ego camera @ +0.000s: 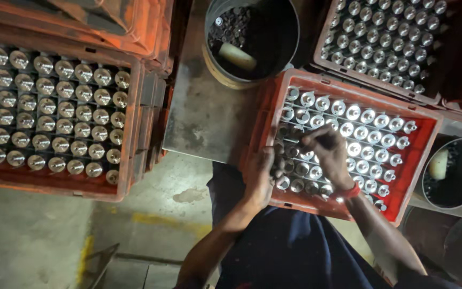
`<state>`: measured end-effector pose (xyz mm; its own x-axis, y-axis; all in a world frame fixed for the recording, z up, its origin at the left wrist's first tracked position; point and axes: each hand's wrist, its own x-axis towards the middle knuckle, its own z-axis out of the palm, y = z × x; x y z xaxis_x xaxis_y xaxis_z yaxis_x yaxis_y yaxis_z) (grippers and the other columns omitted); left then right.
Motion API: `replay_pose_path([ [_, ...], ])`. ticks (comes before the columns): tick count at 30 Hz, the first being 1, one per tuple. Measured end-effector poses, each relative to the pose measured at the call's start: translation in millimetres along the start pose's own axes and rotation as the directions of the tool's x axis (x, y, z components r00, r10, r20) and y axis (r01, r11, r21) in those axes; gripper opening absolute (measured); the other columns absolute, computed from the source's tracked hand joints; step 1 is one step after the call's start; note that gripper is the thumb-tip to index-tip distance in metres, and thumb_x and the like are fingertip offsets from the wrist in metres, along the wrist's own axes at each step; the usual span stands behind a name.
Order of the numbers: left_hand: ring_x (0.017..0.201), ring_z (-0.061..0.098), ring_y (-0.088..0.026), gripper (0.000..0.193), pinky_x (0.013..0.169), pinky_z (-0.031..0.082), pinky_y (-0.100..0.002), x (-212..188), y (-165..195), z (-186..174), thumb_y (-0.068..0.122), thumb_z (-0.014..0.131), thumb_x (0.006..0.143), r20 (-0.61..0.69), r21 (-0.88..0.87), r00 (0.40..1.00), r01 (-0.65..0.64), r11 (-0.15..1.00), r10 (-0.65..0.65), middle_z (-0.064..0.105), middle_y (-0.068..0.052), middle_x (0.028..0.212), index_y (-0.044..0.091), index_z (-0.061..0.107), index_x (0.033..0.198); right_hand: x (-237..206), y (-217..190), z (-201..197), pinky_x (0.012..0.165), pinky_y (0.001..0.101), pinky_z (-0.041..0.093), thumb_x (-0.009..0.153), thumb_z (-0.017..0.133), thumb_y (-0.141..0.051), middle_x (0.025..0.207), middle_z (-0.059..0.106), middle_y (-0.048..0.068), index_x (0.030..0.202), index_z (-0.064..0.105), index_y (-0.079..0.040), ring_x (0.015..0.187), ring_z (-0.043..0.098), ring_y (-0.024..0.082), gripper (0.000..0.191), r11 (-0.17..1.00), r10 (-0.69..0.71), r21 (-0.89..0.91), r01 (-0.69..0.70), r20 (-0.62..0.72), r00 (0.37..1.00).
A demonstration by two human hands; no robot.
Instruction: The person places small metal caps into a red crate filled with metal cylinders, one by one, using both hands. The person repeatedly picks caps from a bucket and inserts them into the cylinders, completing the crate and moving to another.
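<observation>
While the left hand (260,179) clasps the red crate (426,160) rim, the right hand (328,155) (fingers pinched) grips a metal cylinder (307,155).

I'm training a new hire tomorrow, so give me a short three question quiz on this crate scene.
1. True or false: the right hand is over the metal parts in the middle crate.
2. What does the left hand touch? A) the top bucket B) the near edge of the middle crate C) the left crate
3. What lies in the top bucket beside the small dark parts?

Key
1. True.
2. B; the left crate stands apart from both hands.
3. A pale cylinder.
</observation>
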<state>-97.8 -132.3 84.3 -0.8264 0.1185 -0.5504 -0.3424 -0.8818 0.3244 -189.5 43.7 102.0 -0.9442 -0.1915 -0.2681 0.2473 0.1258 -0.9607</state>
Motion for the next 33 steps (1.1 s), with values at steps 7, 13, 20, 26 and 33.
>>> replay_pose_path([
  [7, 0.06, 0.049, -0.007, 0.022, 0.048, 0.036, -0.022, -4, 19, -7, 0.031, 0.055, 0.107, 0.035, 0.002, 0.999, -0.041, 0.999, 0.041, 0.059, -0.001, 0.078, 0.011, 0.059, 0.115, 69, 1, -26, 0.077, 0.033, 0.061, 0.092, 0.077, -0.003, 0.112, 0.074, 0.012, 0.113, 0.075, -0.002, 0.092, 0.075, 0.024, 0.021, 0.558, -0.481, -0.692, 0.458, 0.181, 0.858],
  [13, 0.059, 0.05, -0.007, 0.017, 0.046, 0.036, -0.023, -2, 15, -11, 0.028, 0.054, 0.107, -0.025, 0.065, 0.998, -0.047, 0.997, 0.049, 0.06, -0.002, 0.077, 0.011, 0.056, 0.111, 97, 1, -13, 0.07, 0.0397, 0.059, 0.097, 0.069, -0.004, 0.103, 0.074, 0.012, 0.11, 0.076, -0.003, 0.083, 0.073, 0.028, 0.014, 0.323, -0.44, -0.827, 0.46, 0.299, 0.847],
  [20, 0.056, 0.044, -0.003, 0.032, 0.046, 0.035, -0.02, -8, 18, -3, 0.031, 0.058, 0.109, 0.091, 0.302, 0.993, -0.099, 0.948, 0.074, 0.052, 0.003, 0.072, 0.006, 0.068, 0.126, 62, -16, -12, 0.07, 0.0395, 0.058, 0.092, 0.077, -0.019, 0.111, 0.073, 0.015, 0.122, 0.072, -0.002, 0.086, 0.07, 0.028, 0.035, 0.409, -0.465, -0.778, 0.477, 0.272, 0.842],
  [26, 0.059, 0.05, -0.003, 0.041, 0.047, 0.039, -0.02, -18, 4, 9, 0.028, 0.062, 0.1, 0.086, 0.612, 0.995, -0.09, 0.785, 0.046, 0.056, 0.003, 0.076, 0.009, 0.061, 0.136, -41, 5, -8, 0.075, 0.0314, 0.058, 0.086, 0.081, -0.015, 0.094, 0.076, 0.01, 0.108, 0.074, -0.003, 0.086, 0.073, 0.015, 0.026, 0.926, -0.046, -0.333, 0.177, 0.365, 0.93],
  [33, 0.065, 0.059, -0.013, 0.028, 0.055, 0.044, -0.027, -22, -8, -5, 0.03, 0.056, 0.101, -0.053, -0.117, 0.971, 0.224, 0.968, -0.231, 0.065, -0.006, 0.087, 0.006, 0.061, 0.114, -65, 15, -26, 0.08, 0.0336, 0.057, 0.092, 0.075, -0.005, 0.107, 0.076, 0.01, 0.117, 0.075, -0.005, 0.091, 0.071, 0.02, 0.025, 0.794, -0.221, -0.585, 0.165, -0.025, 0.975],
])
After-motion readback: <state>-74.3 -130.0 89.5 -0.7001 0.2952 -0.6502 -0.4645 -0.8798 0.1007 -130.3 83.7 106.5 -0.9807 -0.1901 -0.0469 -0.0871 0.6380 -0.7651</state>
